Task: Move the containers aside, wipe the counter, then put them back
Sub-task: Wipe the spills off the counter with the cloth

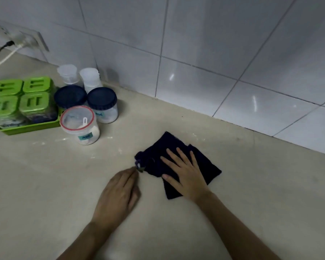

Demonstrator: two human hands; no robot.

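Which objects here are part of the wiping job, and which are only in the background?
Job: dark cloth; right hand flat on it; left hand at its corner; counter; jars and green tray.

Background: wall socket, cables, tiled wall.

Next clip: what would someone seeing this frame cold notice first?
The dark cloth in the middle of the pale counter stands out most, with the right hand pressed flat on it and the left hand touching its bunched corner. Next is the cluster at far left: a green tray of green-lidded boxes, two dark-lidded jars, and a red-rimmed tub.
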